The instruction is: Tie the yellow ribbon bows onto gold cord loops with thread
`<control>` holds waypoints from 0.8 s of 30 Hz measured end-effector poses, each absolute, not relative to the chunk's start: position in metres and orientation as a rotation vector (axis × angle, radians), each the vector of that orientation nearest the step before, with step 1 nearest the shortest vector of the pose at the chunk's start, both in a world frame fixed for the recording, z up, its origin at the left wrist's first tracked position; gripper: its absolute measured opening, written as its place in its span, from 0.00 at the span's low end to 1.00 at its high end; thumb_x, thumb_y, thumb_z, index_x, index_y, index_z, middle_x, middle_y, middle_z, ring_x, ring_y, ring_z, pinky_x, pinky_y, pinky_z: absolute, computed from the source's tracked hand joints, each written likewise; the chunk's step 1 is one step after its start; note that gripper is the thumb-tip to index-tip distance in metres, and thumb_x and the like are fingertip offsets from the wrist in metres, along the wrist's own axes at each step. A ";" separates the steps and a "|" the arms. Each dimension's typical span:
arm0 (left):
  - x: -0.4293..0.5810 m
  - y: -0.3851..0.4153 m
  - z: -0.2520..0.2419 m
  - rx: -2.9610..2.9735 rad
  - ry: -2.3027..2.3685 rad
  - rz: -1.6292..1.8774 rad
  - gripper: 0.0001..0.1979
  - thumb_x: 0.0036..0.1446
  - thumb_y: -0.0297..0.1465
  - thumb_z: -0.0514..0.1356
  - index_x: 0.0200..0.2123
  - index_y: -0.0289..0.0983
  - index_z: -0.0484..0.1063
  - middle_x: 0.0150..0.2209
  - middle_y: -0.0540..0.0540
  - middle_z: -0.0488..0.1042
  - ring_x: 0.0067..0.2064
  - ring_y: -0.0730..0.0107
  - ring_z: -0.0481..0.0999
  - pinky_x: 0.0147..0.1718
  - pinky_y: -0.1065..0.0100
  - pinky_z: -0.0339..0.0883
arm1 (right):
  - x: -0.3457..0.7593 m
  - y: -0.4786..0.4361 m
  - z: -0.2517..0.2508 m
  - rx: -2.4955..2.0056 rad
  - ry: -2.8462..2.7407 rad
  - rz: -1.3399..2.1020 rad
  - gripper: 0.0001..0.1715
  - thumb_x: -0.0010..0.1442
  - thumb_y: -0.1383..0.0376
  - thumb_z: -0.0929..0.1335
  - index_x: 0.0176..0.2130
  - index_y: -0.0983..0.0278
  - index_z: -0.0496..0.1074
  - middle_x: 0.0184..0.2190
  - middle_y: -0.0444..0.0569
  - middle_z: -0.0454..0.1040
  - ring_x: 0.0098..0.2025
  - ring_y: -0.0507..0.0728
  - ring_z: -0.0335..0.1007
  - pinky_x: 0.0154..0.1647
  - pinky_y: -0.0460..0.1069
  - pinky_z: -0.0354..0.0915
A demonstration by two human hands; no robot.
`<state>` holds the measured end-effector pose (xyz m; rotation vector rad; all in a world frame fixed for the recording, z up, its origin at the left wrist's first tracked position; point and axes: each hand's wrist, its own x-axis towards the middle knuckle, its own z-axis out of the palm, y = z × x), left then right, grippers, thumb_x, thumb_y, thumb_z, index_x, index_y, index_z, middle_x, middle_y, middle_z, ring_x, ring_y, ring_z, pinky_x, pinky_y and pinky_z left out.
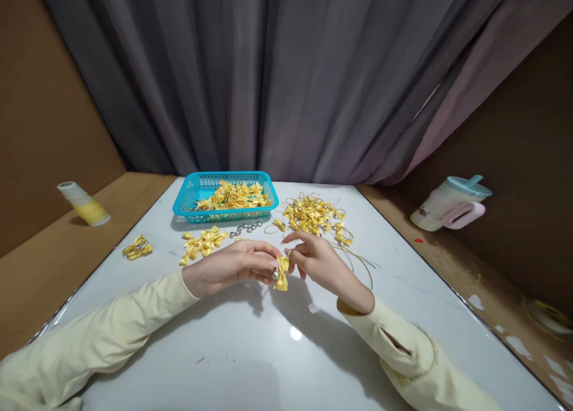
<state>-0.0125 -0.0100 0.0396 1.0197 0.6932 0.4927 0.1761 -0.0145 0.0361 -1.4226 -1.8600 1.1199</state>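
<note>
Over the table's middle, my left hand [235, 263] is closed, pinching a yellow ribbon bow [281, 279] with a silver bell [276, 274] at its centre. From the right, my right hand [316, 258] meets the bow's upper edge. Its thumb and fingers are closed on a thin gold cord [290, 252] there, its index finger lifted above. How the cord joins the bow is partly hidden by the fingers. Beyond my left hand lie loose yellow bows [206, 241] and a few silver bells [245, 228].
A blue basket [224, 212] of yellow bows stands at the back. Bows with bells and cords [311, 214] are heaped to its right, and a small bundle [138, 248] lies left. A yellow-and-white tube [85, 204] and a handled cup [452, 205] flank the white table [250, 363].
</note>
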 end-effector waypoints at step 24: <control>-0.008 -0.012 0.019 1.686 0.996 0.927 0.12 0.58 0.38 0.57 0.42 0.37 0.64 0.39 0.44 0.73 0.39 0.64 0.76 0.39 0.63 0.70 | 0.193 -0.017 0.056 -1.267 -2.243 1.171 0.13 0.62 0.66 0.60 0.32 0.68 0.70 0.24 0.46 0.74 0.22 0.48 0.68 0.20 0.40 0.60</control>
